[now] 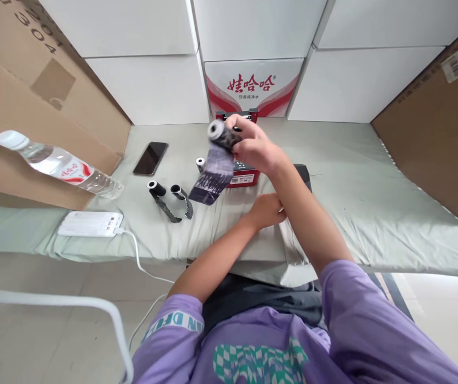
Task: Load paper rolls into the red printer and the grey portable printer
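Note:
My right hand (255,146) is closed around a dark roll of printed film (226,136) with a white core. A loose strip of the film (213,176) hangs down from it, slightly blurred. Behind and below that hand stands a red-and-black device (245,178), partly covered by it. My left hand (267,210) is curled near the cloth's front edge, below my right forearm; whatever its fingers hold is hidden. To the left are a black roll with a trailing strip (157,188), another partly unwound roll (178,193) and a third roll (200,163), half hidden behind the hanging film.
A phone (151,158) lies at the left, near a water bottle (69,168) and a white power bank (91,223) with a cable. Cardboard boxes (437,122) flank the green cloth; white boxes (149,88) line the back. A black object (303,175) shows beyond my right forearm.

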The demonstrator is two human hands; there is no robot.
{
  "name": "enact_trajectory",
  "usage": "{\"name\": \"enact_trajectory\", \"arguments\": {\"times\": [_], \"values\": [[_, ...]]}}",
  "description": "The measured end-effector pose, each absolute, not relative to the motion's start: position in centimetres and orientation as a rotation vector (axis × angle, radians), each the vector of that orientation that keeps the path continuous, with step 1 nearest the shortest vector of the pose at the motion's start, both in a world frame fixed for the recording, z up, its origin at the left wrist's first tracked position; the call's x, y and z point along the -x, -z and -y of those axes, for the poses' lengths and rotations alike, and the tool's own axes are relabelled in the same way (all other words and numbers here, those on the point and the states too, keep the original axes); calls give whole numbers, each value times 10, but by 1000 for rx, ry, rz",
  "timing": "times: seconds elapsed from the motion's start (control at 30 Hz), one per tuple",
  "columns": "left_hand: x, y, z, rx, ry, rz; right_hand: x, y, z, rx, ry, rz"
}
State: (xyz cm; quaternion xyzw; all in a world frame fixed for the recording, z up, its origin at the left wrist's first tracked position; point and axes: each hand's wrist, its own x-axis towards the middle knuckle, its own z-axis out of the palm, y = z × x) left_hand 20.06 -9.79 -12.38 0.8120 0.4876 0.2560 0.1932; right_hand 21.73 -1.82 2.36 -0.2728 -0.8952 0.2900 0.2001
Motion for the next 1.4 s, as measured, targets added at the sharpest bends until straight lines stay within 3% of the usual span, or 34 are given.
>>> {"name": "enact_trajectory", "arguments": {"times": [0.3, 0.6, 0.83, 1.07, 1.17, 1.3, 1.4], "values": [[-204, 125, 98, -2373, -832, -1331, -257, -16, -20, 1045, -473, 2552], [-201, 125, 97, -2387, -813, -1333, -221, -1, -37, 1099, -4, 2849], [-203, 126, 97, -2376, -711, -1446, -194, 7, -50, 1245, -91, 2875], [-201, 122, 98, -2368, -759, -1385, -196, 6, -62, 1307, -454, 2955], [-202, 123, 100, -2369, -811, -1371, -207, -13, -54, 1139, -581, 2796], [-201, 124, 99, -2371, -1094, -1364, -213, -35, -58, 803, -566, 2476], [-189, 118, 92, -2189, -1577, -1637, -209, -28, -76, 851, -442, 2389]]}}
